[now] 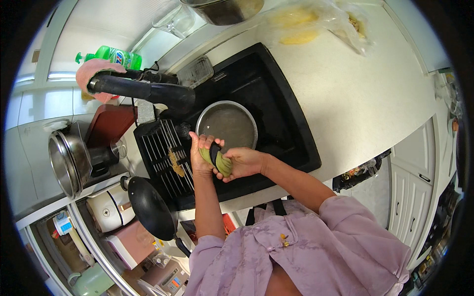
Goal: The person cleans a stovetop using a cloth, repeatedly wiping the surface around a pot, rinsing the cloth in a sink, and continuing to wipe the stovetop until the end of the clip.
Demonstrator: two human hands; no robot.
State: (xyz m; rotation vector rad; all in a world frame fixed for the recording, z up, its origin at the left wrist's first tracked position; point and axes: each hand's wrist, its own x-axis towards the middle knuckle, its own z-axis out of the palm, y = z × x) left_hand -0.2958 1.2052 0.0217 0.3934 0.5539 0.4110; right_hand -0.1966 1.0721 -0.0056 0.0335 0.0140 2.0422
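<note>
A bunched green cloth with a black band [223, 164] is squeezed between my two hands, above the near edge of a black sink [281, 107]. My left hand [203, 157] grips its upper left end, with the thumb pointing away. Around its lower right end close the fingers of my right hand [242, 162]. Just beyond my hands, a round metal basin [254, 120] holding cloudy water stands in the sink. A black faucet [148, 90] reaches over the sink from the left. My palms hide part of the cloth.
Left of my hands is a drying rack [163, 142] with a tan scrubber [176, 164] on it. A black wok [150, 207] stands at the rack's near side. Green soap bottle [127, 59] and pink cloth [87, 76] sit by the faucet. Plastic bags [300, 24] lie on the far counter.
</note>
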